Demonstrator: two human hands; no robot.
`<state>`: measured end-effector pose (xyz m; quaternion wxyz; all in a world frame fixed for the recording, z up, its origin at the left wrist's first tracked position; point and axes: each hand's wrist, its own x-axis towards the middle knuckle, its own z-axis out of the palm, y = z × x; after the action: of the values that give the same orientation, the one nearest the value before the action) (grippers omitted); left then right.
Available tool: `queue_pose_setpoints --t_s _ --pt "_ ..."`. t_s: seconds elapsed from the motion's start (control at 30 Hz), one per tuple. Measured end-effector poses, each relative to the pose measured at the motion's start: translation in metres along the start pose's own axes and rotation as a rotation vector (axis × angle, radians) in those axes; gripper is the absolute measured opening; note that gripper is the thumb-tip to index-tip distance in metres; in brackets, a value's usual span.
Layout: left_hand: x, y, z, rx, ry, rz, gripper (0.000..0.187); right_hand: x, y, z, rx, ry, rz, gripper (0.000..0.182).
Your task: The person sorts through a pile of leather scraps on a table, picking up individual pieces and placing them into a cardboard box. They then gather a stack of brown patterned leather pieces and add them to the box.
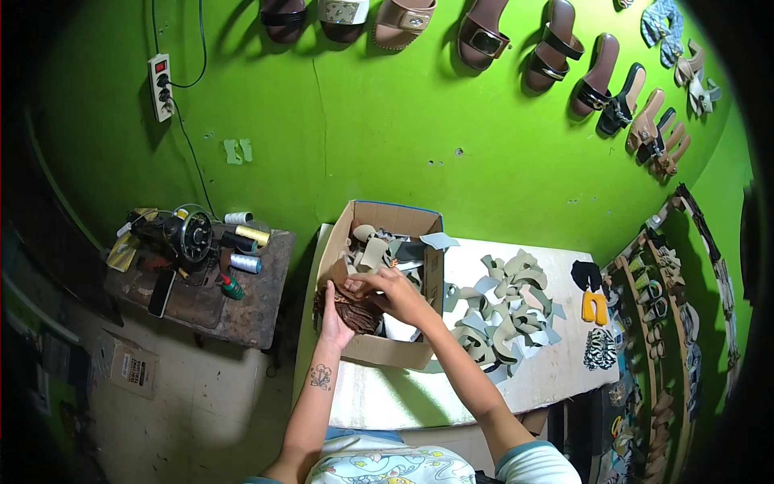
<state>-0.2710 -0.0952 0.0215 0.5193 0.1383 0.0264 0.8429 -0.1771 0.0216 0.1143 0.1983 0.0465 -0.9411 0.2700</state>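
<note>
My left hand (335, 321) is wrapped round the side of a bundle of shiny dark brown pieces (359, 316), which look like stacked shoe straps. My right hand (390, 292) reaches over from the other side, its fingers pinched at the bundle's upper edge. Both hands are above an open cardboard box (395, 353) on the white table (379, 403). Inside the box lie cut pieces in beige, grey and black (375, 252), partly hidden by my hands. A pale grey-blue piece (439, 240) rests over the box's right rim.
Right of the box spreads a pile of grey-green cut pieces (506, 310). Beyond it lie black (586, 276), yellow (594, 307) and zebra-striped pieces (600, 349). On the left, a sewing machine (193, 234) stands with thread spools and a phone (162, 293). Sandals (484, 36) hang on the green wall.
</note>
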Motion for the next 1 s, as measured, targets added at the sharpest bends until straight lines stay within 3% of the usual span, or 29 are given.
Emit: queue_pose_setpoints --t_s 0.03,0.1,0.13,0.23,0.4,0.5,0.53,0.63,0.7,0.73,0.8,0.93,1.0 --pt "-0.003 -0.001 -0.004 0.001 0.001 0.004 0.044 -0.007 0.0 -0.001 0.028 0.005 0.032 0.053" --pt "-0.002 -0.006 -0.001 0.149 0.269 0.068 0.036 -0.018 0.002 -0.003 0.03 0.011 0.093 0.047" --pt "-0.002 -0.008 0.004 0.149 0.272 0.061 0.036 -0.022 0.005 -0.004 0.03 0.013 0.1 0.047" --pt "-0.002 -0.009 0.013 0.2 0.457 0.02 0.026 -0.032 0.016 -0.001 -0.029 0.062 0.11 0.025" --pt "-0.005 -0.007 0.006 0.146 0.315 0.058 0.021 -0.026 0.019 -0.002 -0.139 0.126 0.078 0.019" --pt "-0.004 -0.012 0.004 0.436 0.563 0.108 0.021 -0.021 0.016 -0.003 -0.207 0.12 0.034 0.017" --pt "0.0 -0.011 0.004 0.401 0.542 0.128 0.016 -0.018 0.018 -0.004 -0.2 0.067 0.01 0.014" --pt "0.002 -0.007 0.024 0.211 0.497 0.112 0.015 -0.024 0.034 -0.004 -0.071 -0.238 0.227 0.02" --pt "0.001 -0.005 0.032 0.126 0.62 0.083 0.019 -0.027 0.068 -0.001 0.04 -0.421 0.353 0.028" --pt "-0.001 -0.003 0.031 0.127 0.617 0.093 0.019 -0.025 0.09 0.003 0.048 -0.39 0.381 0.03" --pt "-0.005 -0.003 0.019 0.237 0.466 0.007 0.022 -0.012 0.113 0.007 -0.039 -0.024 0.349 0.031" --pt "-0.004 -0.003 0.008 0.352 0.469 -0.063 0.028 0.018 0.147 0.023 -0.222 0.109 0.593 0.047" --pt "-0.003 -0.005 0.013 0.351 0.482 -0.065 0.03 0.025 0.159 0.037 -0.035 -0.032 0.599 0.054"
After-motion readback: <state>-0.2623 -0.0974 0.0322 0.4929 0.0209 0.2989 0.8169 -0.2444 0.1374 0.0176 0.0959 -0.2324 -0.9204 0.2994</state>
